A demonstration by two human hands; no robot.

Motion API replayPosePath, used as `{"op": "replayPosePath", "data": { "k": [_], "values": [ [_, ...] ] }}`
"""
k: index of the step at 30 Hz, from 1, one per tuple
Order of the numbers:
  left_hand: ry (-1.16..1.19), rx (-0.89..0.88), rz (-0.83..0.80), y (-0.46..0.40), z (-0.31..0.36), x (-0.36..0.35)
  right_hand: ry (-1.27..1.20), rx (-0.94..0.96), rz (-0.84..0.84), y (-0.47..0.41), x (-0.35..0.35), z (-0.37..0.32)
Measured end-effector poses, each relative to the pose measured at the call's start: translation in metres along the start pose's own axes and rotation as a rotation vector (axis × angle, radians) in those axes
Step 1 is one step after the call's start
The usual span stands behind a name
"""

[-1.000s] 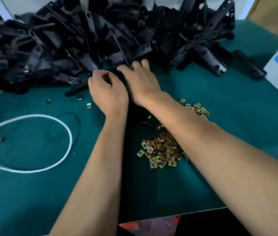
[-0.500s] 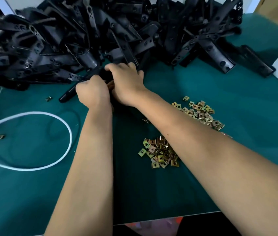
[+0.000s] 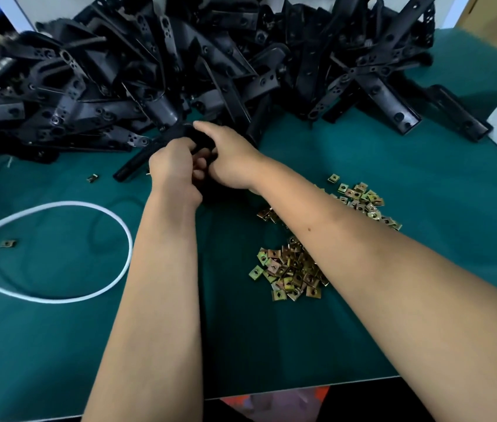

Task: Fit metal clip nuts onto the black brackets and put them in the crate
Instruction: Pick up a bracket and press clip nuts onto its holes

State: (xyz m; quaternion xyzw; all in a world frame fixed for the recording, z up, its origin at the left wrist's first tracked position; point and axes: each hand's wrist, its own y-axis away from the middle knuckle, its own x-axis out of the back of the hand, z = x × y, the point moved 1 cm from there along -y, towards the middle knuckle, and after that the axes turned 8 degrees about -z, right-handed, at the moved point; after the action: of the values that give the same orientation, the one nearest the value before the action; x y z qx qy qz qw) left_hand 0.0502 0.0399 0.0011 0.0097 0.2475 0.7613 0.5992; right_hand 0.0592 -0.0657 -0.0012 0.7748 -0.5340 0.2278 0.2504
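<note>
Assembly workbench, green mat [image 3: 424, 184], heaped black brackets [image 3: 198, 71], loose clip nuts [image 3: 290, 269]

The left hand [image 3: 170, 166] and right hand [image 3: 231, 161] are covering the middle of a black bracket [image 3: 133, 167]; any clip nut there is hidden. The right forearm is masking part of the clip nuts [image 3: 290, 272]. The bracket pile [image 3: 180, 71] is running off the bench's far edge.

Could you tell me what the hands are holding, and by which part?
Both hands grip one black bracket at its far end; its near end lies on the table.
</note>
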Motion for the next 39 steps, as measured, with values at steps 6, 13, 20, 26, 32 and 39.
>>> {"op": "replayPosePath", "data": {
  "k": [6,13,20,26,32,39],
  "values": [
    [-0.174,-0.172,-0.015,0.000,-0.004,-0.005,-0.537,0.095,0.243,0.015,0.013,0.016],
    [-0.302,-0.382,-0.188,0.005,-0.018,-0.030,-0.296,0.258,0.299,0.045,0.037,0.026],
    [0.118,-0.090,-0.251,0.005,-0.023,-0.032,-0.212,0.187,0.336,0.079,0.065,0.046],
    [0.345,-0.101,-0.301,0.007,-0.017,-0.030,0.196,0.154,-0.100,0.104,0.066,0.061],
    [0.023,-0.268,-0.257,0.011,-0.021,-0.030,0.243,0.171,-0.129,0.107,0.058,0.057],
    [-0.076,-0.620,-0.237,0.015,-0.025,-0.037,0.217,0.186,0.081,0.106,0.056,0.061]
  ]
}}
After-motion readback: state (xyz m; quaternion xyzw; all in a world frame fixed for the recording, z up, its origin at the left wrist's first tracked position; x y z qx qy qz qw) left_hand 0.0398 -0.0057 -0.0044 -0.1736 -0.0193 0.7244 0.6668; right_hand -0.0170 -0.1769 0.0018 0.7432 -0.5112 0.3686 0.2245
